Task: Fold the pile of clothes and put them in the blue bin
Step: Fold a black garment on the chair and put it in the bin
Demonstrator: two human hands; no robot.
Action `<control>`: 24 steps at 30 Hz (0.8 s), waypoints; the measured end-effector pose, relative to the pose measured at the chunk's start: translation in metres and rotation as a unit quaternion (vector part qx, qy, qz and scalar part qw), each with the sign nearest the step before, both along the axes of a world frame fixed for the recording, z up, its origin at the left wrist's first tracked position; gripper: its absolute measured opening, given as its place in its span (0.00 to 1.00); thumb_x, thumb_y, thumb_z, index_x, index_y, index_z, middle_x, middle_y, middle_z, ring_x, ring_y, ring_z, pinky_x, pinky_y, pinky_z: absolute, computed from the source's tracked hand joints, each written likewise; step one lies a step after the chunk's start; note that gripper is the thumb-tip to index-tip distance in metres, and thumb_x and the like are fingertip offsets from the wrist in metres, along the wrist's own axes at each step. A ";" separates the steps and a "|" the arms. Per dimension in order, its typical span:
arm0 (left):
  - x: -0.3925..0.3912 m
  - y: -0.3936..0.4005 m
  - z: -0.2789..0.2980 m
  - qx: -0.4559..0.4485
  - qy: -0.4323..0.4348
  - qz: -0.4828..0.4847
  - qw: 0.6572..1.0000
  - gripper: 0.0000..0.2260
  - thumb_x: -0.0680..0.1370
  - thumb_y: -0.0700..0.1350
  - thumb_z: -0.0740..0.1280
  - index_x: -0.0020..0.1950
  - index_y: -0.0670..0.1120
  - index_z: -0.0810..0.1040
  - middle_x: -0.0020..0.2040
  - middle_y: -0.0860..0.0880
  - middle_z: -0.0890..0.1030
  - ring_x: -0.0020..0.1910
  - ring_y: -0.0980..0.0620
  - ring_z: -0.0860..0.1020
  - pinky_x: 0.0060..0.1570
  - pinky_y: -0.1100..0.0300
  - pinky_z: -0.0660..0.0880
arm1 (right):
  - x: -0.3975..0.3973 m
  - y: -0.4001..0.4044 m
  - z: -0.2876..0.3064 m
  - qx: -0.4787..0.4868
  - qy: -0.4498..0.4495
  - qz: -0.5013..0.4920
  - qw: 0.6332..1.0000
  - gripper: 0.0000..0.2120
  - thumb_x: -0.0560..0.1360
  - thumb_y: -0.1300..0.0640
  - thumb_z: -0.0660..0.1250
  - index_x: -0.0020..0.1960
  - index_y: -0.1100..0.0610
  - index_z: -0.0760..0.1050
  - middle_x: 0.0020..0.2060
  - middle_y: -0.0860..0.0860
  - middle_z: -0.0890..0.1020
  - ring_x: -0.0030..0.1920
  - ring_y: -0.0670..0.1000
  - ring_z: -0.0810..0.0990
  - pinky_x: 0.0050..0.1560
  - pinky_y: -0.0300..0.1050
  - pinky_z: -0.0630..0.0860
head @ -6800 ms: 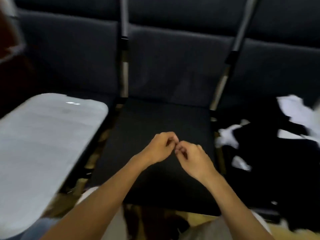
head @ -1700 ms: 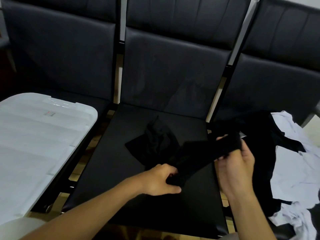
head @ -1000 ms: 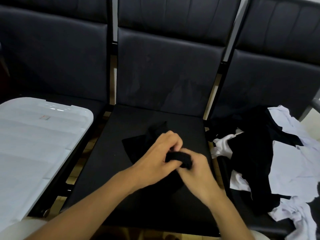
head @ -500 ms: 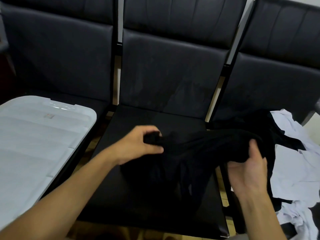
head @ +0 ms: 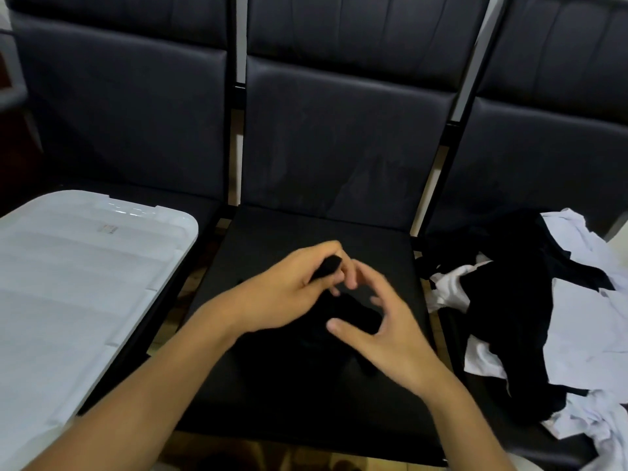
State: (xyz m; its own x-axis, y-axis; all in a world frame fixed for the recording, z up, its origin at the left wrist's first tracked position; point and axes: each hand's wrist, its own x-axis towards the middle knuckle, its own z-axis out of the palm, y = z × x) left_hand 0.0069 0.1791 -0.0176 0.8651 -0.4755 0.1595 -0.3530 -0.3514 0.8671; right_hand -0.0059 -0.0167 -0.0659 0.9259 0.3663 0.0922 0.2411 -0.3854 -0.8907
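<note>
A black garment lies bunched on the middle black chair seat. My left hand pinches one end of it between thumb and fingers, just above the seat. My right hand hovers beside it with fingers spread, close over the cloth; I cannot tell whether it touches. The pile of black and white clothes covers the right chair seat. The bin's white lid is at the left; the bin body is hidden.
Three black padded chair backs stand in a row behind the seats, with metal frame posts between them. Wooden floor shows below the seat's front edge.
Both hands came back together over the middle seat. The garment, stretched wide half a second ago, is bunched between them, and my right hand has let go of its end.
</note>
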 end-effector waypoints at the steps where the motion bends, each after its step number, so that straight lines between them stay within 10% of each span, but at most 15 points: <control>1: -0.004 -0.001 0.005 -0.020 0.020 -0.021 0.999 0.06 0.82 0.35 0.61 0.54 0.43 0.77 0.52 0.48 0.81 0.55 0.53 0.81 0.59 0.56 0.77 | 0.000 0.006 0.001 0.013 0.008 0.018 1.000 0.30 0.72 0.56 0.77 0.70 0.44 0.70 0.64 0.38 0.77 0.68 0.37 0.71 0.65 0.28 0.66; 5: -0.011 0.015 0.024 -0.107 0.053 -0.036 0.992 0.11 0.80 0.30 0.61 0.54 0.44 0.75 0.56 0.47 0.82 0.64 0.50 0.78 0.64 0.56 0.75 | 0.008 0.006 0.005 0.001 0.054 0.032 0.998 0.05 0.76 0.57 0.73 0.49 0.47 0.83 0.45 0.45 0.86 0.48 0.40 0.83 0.49 0.37 0.77; 10: 0.006 0.062 0.010 0.122 -0.029 0.101 0.987 0.15 0.81 0.30 0.60 0.50 0.52 0.68 0.46 0.48 0.80 0.46 0.59 0.80 0.46 0.62 0.79 | 0.017 -0.021 -0.010 -0.271 -0.026 -0.041 0.961 0.07 0.74 0.44 0.69 0.43 0.46 0.78 0.32 0.46 0.81 0.34 0.46 0.80 0.37 0.53 0.80; 15: 0.011 0.069 0.006 0.034 -0.094 0.238 0.966 0.25 0.77 0.25 0.61 0.59 0.55 0.68 0.48 0.50 0.82 0.47 0.53 0.82 0.45 0.64 0.80 | 0.017 -0.035 0.012 -0.056 0.064 -0.075 0.994 0.12 0.67 0.47 0.78 0.43 0.55 0.84 0.38 0.53 0.86 0.41 0.54 0.86 0.45 0.54 0.83; 18: 0.012 0.060 0.010 -0.011 -0.139 0.278 0.950 0.11 0.77 0.35 0.69 0.56 0.48 0.79 0.45 0.55 0.84 0.50 0.59 0.82 0.54 0.60 0.79 | 0.007 -0.034 0.023 0.075 0.143 0.004 0.987 0.13 0.69 0.48 0.77 0.48 0.56 0.84 0.46 0.51 0.86 0.49 0.52 0.86 0.45 0.40 0.81; 24: -0.002 0.023 0.015 -0.052 -0.086 0.134 0.986 0.04 0.78 0.38 0.70 0.49 0.44 0.84 0.45 0.54 0.85 0.49 0.62 0.81 0.52 0.72 0.73 | 0.004 -0.024 0.024 0.090 0.112 0.037 0.989 0.15 0.66 0.44 0.77 0.46 0.51 0.78 0.43 0.47 0.81 0.46 0.46 0.80 0.49 0.39 0.75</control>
State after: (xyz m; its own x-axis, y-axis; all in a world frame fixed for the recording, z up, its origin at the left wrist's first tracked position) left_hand 0.0049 0.2021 -0.0030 0.9133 -0.2071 0.3507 -0.4046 -0.3633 0.8392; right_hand -0.0024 -0.0402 -0.0415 0.9021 0.4294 -0.0429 0.0508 -0.2045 -0.9776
